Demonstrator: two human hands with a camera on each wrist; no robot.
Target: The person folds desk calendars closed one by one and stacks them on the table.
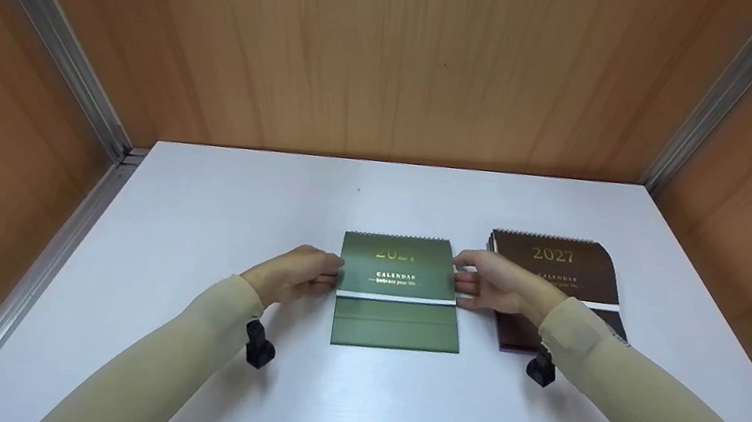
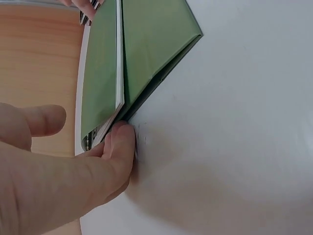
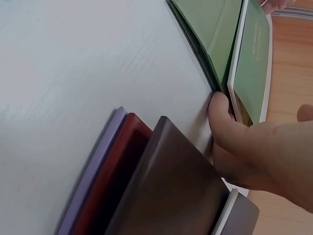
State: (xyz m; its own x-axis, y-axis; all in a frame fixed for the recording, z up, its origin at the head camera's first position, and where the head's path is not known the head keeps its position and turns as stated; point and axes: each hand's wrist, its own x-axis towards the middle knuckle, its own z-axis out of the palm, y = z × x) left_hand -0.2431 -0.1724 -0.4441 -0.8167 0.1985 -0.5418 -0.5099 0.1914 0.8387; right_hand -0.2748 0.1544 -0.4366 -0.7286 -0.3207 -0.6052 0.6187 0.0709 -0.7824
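A green 2027 desk calendar [image 1: 394, 324] lies on the white table between the two hands, its spiral binding at the far edge. My left hand [image 1: 295, 273] touches its left side with the fingertips; in the left wrist view the thumb [image 2: 46, 120] stands apart from the cover. On the opposite side, my right hand [image 1: 498, 284] has its fingers against the right edge. The calendar's page block sits slightly raised over its green base in both wrist views. Beneath the right forearm lies a dark brown 2027 calendar [image 1: 546, 246], partly hidden by that hand and wrist.
Under the brown calendar, a red one [image 3: 113, 169] and a purple one [image 3: 93, 169] show in the right wrist view. Wooden panels [image 1: 396, 61] with metal corner rails [image 1: 724, 104] close off the white table [image 1: 226, 191] at the back and sides.
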